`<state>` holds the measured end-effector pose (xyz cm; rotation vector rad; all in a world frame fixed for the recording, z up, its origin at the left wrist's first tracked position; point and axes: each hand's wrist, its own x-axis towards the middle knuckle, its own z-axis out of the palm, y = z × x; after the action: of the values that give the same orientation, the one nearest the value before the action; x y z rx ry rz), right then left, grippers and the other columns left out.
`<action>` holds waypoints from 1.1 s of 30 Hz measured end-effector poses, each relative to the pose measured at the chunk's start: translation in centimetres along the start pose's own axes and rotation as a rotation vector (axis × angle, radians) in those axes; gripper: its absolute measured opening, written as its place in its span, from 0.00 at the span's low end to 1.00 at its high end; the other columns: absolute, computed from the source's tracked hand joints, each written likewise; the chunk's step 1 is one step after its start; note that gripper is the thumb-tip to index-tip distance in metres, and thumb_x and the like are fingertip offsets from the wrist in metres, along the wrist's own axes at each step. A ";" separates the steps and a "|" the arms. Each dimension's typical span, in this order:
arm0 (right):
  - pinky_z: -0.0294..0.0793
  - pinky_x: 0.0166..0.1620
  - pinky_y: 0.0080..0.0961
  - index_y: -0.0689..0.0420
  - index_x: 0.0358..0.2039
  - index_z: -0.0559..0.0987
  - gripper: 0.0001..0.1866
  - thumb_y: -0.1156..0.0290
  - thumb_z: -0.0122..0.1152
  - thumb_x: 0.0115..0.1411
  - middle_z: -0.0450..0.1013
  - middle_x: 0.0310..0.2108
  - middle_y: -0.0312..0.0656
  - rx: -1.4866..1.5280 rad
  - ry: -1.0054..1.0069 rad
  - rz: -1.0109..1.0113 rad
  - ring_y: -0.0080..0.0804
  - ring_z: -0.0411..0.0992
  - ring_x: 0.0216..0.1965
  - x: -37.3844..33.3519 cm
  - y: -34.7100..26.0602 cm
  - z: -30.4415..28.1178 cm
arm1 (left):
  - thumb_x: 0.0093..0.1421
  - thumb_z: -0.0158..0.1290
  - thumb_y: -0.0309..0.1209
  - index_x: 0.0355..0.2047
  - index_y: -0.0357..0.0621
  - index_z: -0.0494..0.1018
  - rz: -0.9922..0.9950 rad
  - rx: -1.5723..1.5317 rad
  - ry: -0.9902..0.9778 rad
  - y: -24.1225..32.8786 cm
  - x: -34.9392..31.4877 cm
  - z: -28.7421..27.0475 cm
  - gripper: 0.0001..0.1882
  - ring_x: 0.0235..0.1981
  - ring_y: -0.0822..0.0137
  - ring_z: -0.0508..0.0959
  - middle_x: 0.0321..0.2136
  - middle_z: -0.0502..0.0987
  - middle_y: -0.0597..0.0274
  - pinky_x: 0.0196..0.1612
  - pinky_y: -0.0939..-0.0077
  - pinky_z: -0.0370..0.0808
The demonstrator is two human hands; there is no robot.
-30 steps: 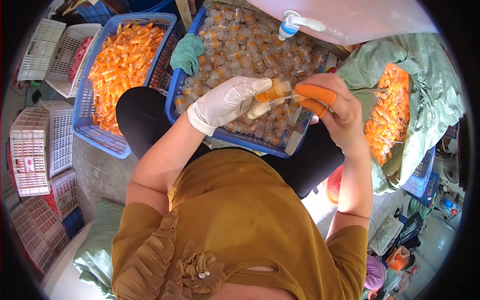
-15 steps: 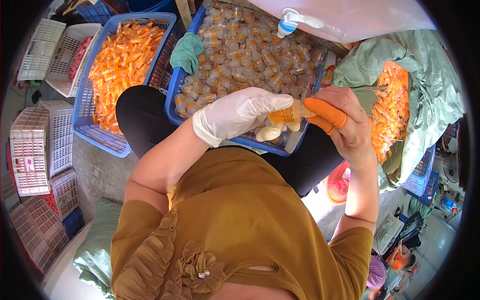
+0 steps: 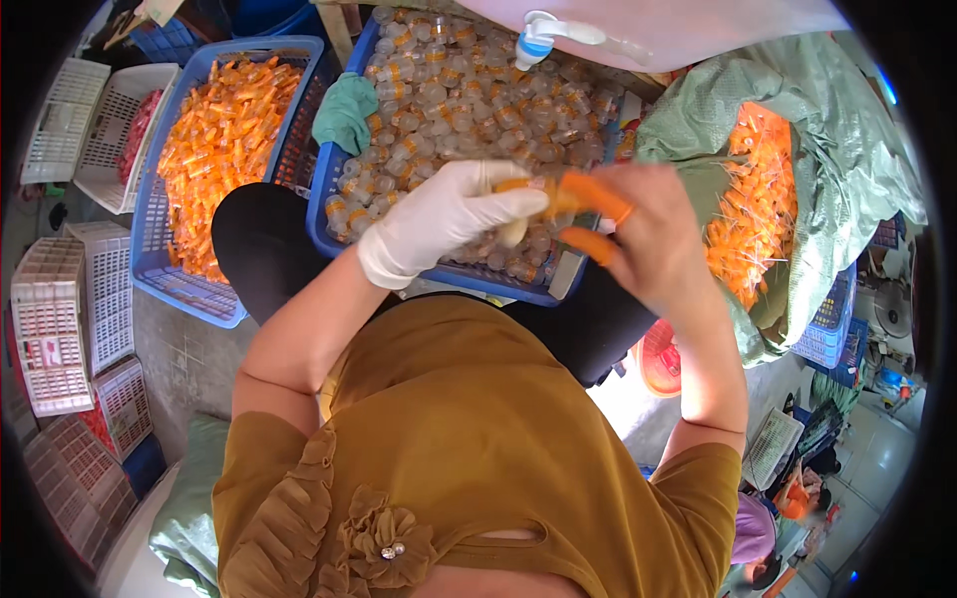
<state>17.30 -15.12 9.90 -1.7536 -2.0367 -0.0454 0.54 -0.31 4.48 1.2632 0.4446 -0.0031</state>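
My left hand (image 3: 439,214), in a white glove, is closed round a small clear plastic bottle with an orange band (image 3: 546,189). It holds the bottle lying sideways above the near part of a blue basket (image 3: 329,204). The basket is heaped with similar small bottles (image 3: 449,100). Close by the bottle's right end is my right hand (image 3: 653,234), bare apart from orange finger covers (image 3: 595,197). Motion smears this hand, so whether its fingers touch the bottle cannot be made out.
At left stands a blue basket (image 3: 143,254) of orange pieces. A green cloth (image 3: 346,110) hangs over the middle basket's corner. On the right, a green woven sack (image 3: 678,140) holds orange pieces with thin white stems (image 3: 753,199). A tap (image 3: 535,40) juts out above. White crates (image 3: 50,329) line the far left.
My right hand's fingers have spread apart and moved up, blurring. My left hand still holds the bottle. The whole view has shifted slightly, with the baskets now further left.
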 end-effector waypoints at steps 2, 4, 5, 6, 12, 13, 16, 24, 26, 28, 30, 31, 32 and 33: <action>0.71 0.36 0.32 0.61 0.41 0.77 0.15 0.71 0.66 0.52 0.73 0.32 0.46 -0.042 -0.047 -0.079 0.43 0.70 0.31 -0.6 -0.3 -0.1 | 0.55 0.61 0.35 0.44 0.46 0.75 0.005 -0.034 -0.085 0.0 -0.2 -0.3 0.16 0.30 0.75 0.72 0.32 0.75 0.68 0.42 0.78 0.71; 0.70 0.37 0.31 0.61 0.41 0.78 0.13 0.71 0.64 0.55 0.73 0.30 0.42 0.193 -0.110 0.064 0.37 0.70 0.31 -1.7 0.8 0.5 | 0.54 0.62 0.35 0.45 0.48 0.76 0.022 -0.074 -0.196 0.0 0.0 0.0 0.17 0.29 0.77 0.71 0.31 0.74 0.70 0.42 0.76 0.71; 0.70 0.37 0.30 0.61 0.41 0.78 0.12 0.71 0.63 0.57 0.73 0.30 0.41 0.311 -0.135 0.142 0.34 0.70 0.31 -2.3 1.3 0.7 | 0.51 0.63 0.35 0.45 0.50 0.76 0.366 0.395 -0.029 0.0 0.3 0.2 0.20 0.31 0.76 0.70 0.30 0.73 0.71 0.46 0.72 0.69; 0.69 0.36 0.27 0.61 0.40 0.78 0.11 0.70 0.62 0.58 0.72 0.28 0.38 0.614 -0.158 0.386 0.31 0.70 0.30 -3.0 1.2 1.1 | 0.49 0.64 0.35 0.46 0.53 0.76 0.716 0.849 0.156 -0.1 0.5 0.3 0.22 0.32 0.75 0.70 0.30 0.73 0.73 0.49 0.67 0.67; 0.68 0.39 0.18 0.60 0.42 0.79 0.12 0.66 0.58 0.63 0.75 0.30 0.32 1.184 -0.292 0.804 0.20 0.69 0.31 -3.4 0.5 2.4 | 0.38 0.67 0.36 0.44 0.60 0.75 1.202 1.360 0.635 -3.7 0.4 0.4 0.28 0.39 0.69 0.71 0.32 0.73 0.77 0.58 0.57 0.57; 0.69 0.40 0.19 0.60 0.43 0.79 0.12 0.66 0.58 0.63 0.76 0.31 0.33 1.052 -0.218 0.805 0.21 0.71 0.33 -3.2 0.9 2.2 | 0.38 0.67 0.35 0.44 0.59 0.75 1.155 1.340 0.613 -4.0 0.2 -0.3 0.29 0.40 0.69 0.71 0.33 0.74 0.76 0.58 0.57 0.57; 0.70 0.46 0.21 0.59 0.45 0.79 0.12 0.68 0.55 0.64 0.78 0.36 0.35 0.627 0.008 0.850 0.23 0.73 0.38 -3.7 4.8 1.1 | 0.45 0.65 0.27 0.47 0.46 0.74 0.915 1.183 0.821 -3.6 -1.9 -4.7 0.26 0.46 0.61 0.73 0.41 0.78 0.61 0.59 0.63 0.58; 0.74 0.38 0.34 0.52 0.45 0.80 0.14 0.74 0.57 0.57 0.78 0.33 0.47 -0.263 0.094 0.864 0.44 0.77 0.35 -16.9 22.7 -5.5 | 0.56 0.60 0.28 0.50 0.36 0.72 0.640 0.845 1.085 -4.1 -3.4 -14.0 0.21 0.49 0.58 0.74 0.49 0.75 0.53 0.55 0.67 0.67; 0.74 0.42 0.33 0.56 0.45 0.79 0.12 0.72 0.57 0.60 0.78 0.38 0.47 -0.541 -0.141 0.938 0.41 0.77 0.39 -15.6 22.1 -5.1 | 0.55 0.59 0.28 0.46 0.40 0.74 0.482 0.963 0.774 -6.1 -0.9 -12.9 0.18 0.46 0.56 0.77 0.46 0.76 0.55 0.53 0.65 0.69; 0.74 0.44 0.36 0.57 0.45 0.78 0.14 0.73 0.59 0.58 0.76 0.43 0.49 -0.632 -0.297 1.003 0.44 0.76 0.41 -16.8 23.8 -5.1 | 0.54 0.59 0.33 0.42 0.43 0.75 0.372 1.266 0.694 -8.9 3.1 -12.1 0.15 0.42 0.54 0.77 0.40 0.77 0.54 0.48 0.62 0.71; 0.74 0.44 0.36 0.56 0.46 0.77 0.16 0.75 0.61 0.55 0.74 0.44 0.48 -0.473 -0.240 1.059 0.46 0.75 0.42 -19.6 26.9 -4.5 | 0.53 0.59 0.39 0.38 0.45 0.76 0.202 1.477 0.743 -12.2 7.4 -12.3 0.15 0.38 0.54 0.77 0.36 0.76 0.54 0.43 0.61 0.71; 0.74 0.44 0.35 0.56 0.46 0.77 0.17 0.76 0.61 0.54 0.73 0.44 0.48 -0.473 -0.231 1.014 0.46 0.74 0.42 -19.0 26.8 -3.8 | 0.53 0.59 0.42 0.37 0.46 0.76 0.118 1.575 0.774 -13.6 9.1 -12.9 0.16 0.36 0.55 0.77 0.34 0.76 0.55 0.41 0.62 0.71; 0.74 0.44 0.35 0.57 0.46 0.77 0.18 0.78 0.61 0.53 0.73 0.44 0.48 -0.482 -0.222 0.981 0.46 0.74 0.42 -18.9 26.3 -3.7 | 0.53 0.59 0.44 0.37 0.47 0.76 0.036 1.688 0.740 -14.4 10.3 -12.8 0.17 0.36 0.56 0.77 0.34 0.76 0.56 0.42 0.64 0.70; 0.74 0.44 0.33 0.58 0.46 0.76 0.18 0.79 0.60 0.53 0.73 0.43 0.48 -0.568 -0.228 0.868 0.45 0.74 0.43 -16.2 23.6 -3.1 | 0.52 0.60 0.44 0.39 0.47 0.76 -0.012 1.702 0.689 -14.4 9.9 -13.3 0.18 0.37 0.56 0.77 0.35 0.76 0.56 0.42 0.64 0.69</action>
<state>42.01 -26.62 0.78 -2.9774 -1.2787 -0.1687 1.81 9.71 -14.97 2.9600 1.1450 0.0569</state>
